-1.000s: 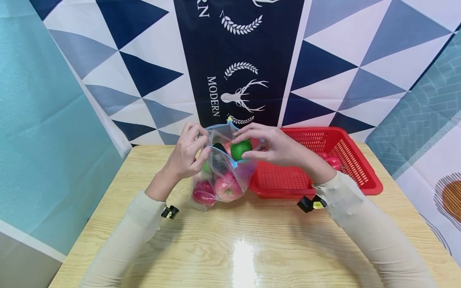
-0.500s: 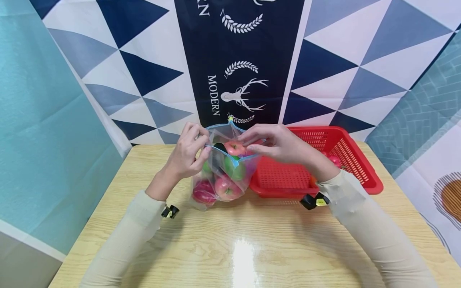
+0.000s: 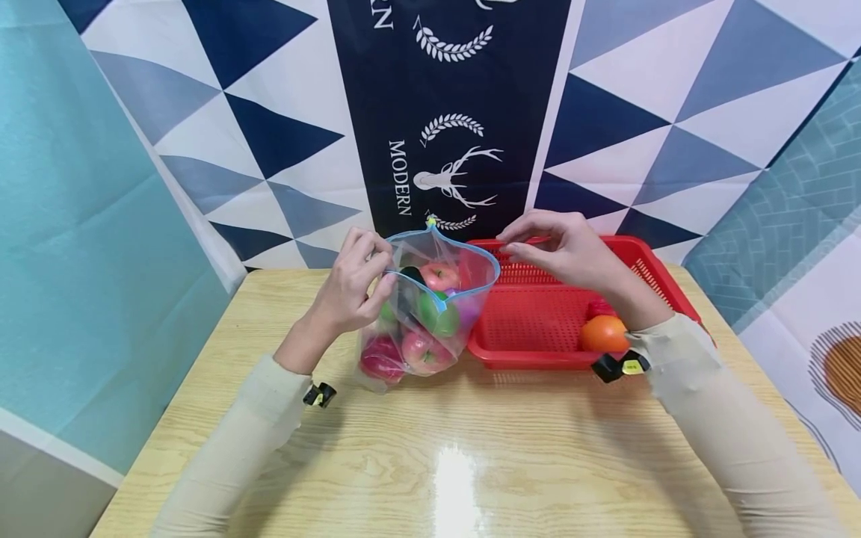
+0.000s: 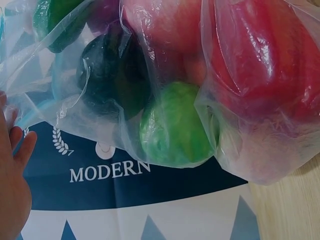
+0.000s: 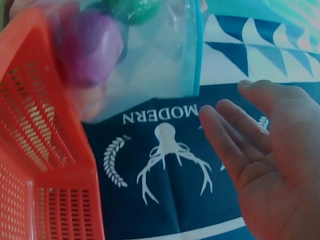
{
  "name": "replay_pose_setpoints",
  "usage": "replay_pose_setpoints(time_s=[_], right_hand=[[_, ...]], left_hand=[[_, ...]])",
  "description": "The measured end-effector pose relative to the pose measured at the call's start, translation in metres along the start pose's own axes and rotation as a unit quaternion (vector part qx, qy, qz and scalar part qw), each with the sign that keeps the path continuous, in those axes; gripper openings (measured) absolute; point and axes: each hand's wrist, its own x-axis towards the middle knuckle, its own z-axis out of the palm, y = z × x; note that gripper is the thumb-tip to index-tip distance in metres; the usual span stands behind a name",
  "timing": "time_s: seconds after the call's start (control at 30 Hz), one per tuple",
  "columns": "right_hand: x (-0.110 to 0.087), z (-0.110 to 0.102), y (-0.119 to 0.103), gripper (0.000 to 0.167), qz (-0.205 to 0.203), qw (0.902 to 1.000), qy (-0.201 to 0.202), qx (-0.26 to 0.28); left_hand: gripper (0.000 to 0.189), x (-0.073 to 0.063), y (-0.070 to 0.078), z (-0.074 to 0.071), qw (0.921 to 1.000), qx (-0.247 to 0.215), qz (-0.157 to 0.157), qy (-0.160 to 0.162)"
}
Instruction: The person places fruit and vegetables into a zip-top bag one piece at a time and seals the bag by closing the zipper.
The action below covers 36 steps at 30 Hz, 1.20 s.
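Note:
My left hand (image 3: 353, 288) pinches the blue-edged rim of a clear zip bag (image 3: 440, 302), holding its mouth open. Inside are toy-like fruits and vegetables: a pink-red apple (image 3: 427, 351), another apple (image 3: 440, 276) near the mouth, a green round piece (image 3: 439, 314) and a purple one (image 5: 90, 47). The left wrist view also shows a glossy red bell pepper (image 4: 260, 55), a dark green piece (image 4: 117, 75) and a light green one (image 4: 177, 127) through the plastic. My right hand (image 3: 572, 250) holds nothing, fingers relaxed, just right of the bag's mouth and over the basket.
A red perforated basket (image 3: 531, 362) stands on the wooden table (image 3: 377, 448), right against the bag. In its right part lie an orange (image 3: 603, 334) and a red piece (image 3: 601, 308), partly behind my right forearm. A patterned cloth (image 3: 282, 134) hangs behind the table.
My right hand let a green round piece drop into the bag, then drew back to the right over the basket. My left hand stays at the rim.

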Motion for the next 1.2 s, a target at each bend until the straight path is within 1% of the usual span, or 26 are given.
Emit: replay_pose_setpoints(time_s=[0.1,0.17,0.27,0.37,0.5,0.6,0.8,0.9,0.97,1.0,1.13,1.2], right_hand=[[-0.002,-0.007,0.004,0.025,0.035,0.9984,-0.012,-0.044],[-0.003,-0.013,0.008,0.025,0.053,0.9943,-0.027,-0.088],[-0.003,-0.023,0.014,0.025,0.08,0.983,-0.064,-0.152],[-0.003,-0.031,0.02,0.026,0.109,0.9673,-0.111,-0.201],[-0.001,-0.04,0.029,0.032,0.148,0.9462,-0.172,-0.231],[-0.001,-0.045,0.036,0.036,0.164,0.9343,-0.203,-0.243],[-0.002,-0.053,0.052,0.038,0.188,0.9198,-0.226,-0.26],[-0.005,-0.056,0.06,0.042,0.21,0.9079,-0.241,-0.272],[-0.007,-0.059,0.065,0.045,0.237,0.8953,-0.26,-0.273],[-0.008,-0.061,0.067,0.047,0.256,0.8858,-0.271,-0.276],[-0.012,-0.072,0.076,0.062,0.333,0.8415,-0.321,-0.278],[-0.015,-0.077,0.08,0.069,0.373,0.8233,-0.339,-0.261]], left_hand=[[0.029,0.0,0.0,0.0,1.0,0.0,0.0,-0.002],[0.03,0.0,0.001,0.001,1.0,0.0,-0.001,-0.004],[0.029,0.0,0.002,0.001,1.0,-0.001,-0.004,-0.005],[0.029,0.0,0.002,0.001,1.0,0.0,-0.006,-0.006],[0.028,0.0,0.003,0.001,1.0,0.0,-0.006,-0.007],[0.028,0.0,0.003,0.0,1.0,0.002,-0.006,-0.006],[0.027,0.0,0.004,0.0,0.9999,0.003,-0.008,-0.006],[0.028,0.0,0.004,-0.001,0.9999,0.003,-0.01,-0.007],[0.028,0.0,0.004,-0.001,0.9999,0.003,-0.011,-0.007],[0.028,-0.001,0.004,-0.001,0.9999,0.004,-0.012,-0.007],[0.028,0.0,0.003,-0.001,0.9999,0.003,-0.011,-0.006],[0.028,0.0,0.003,-0.001,0.9999,0.003,-0.01,-0.006]])
